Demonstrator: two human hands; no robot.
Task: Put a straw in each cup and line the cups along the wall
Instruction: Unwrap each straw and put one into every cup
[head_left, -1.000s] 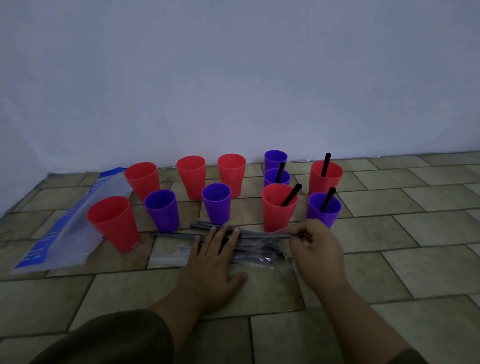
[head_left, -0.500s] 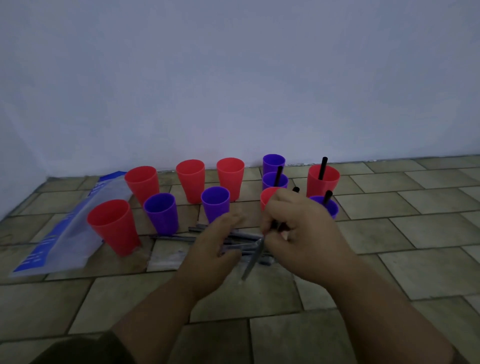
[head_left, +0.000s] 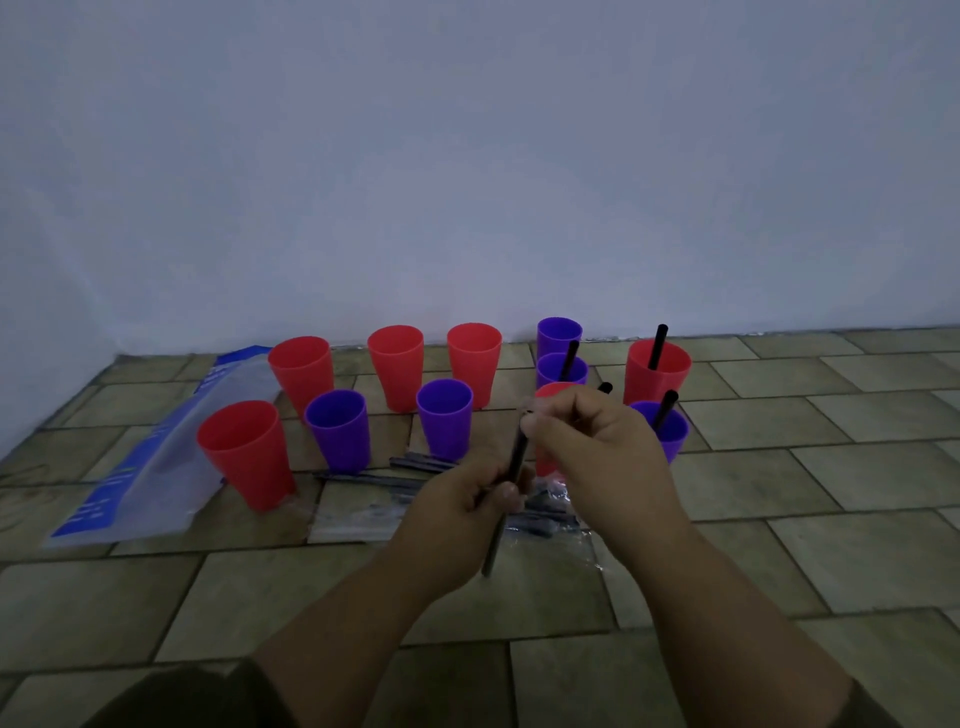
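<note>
Since a moment ago the hands have drawn apart and tipped the straw (head_left: 517, 454) nearer upright. The left hand (head_left: 462, 504) grips its lower half; the right hand (head_left: 597, 447) pinches its top end, just in front of the cups. Six red cups (head_left: 244, 452) and five purple cups (head_left: 337, 428) stand loosely grouped near the white wall (head_left: 467, 156); four hold black straws (head_left: 660, 345). The held straw is thin and black, greyish below the left hand. A heap of straws (head_left: 415, 463) lies on the beige tiled floor (head_left: 831, 545), with a blue-and-white bag (head_left: 156, 467) to the left.
</note>
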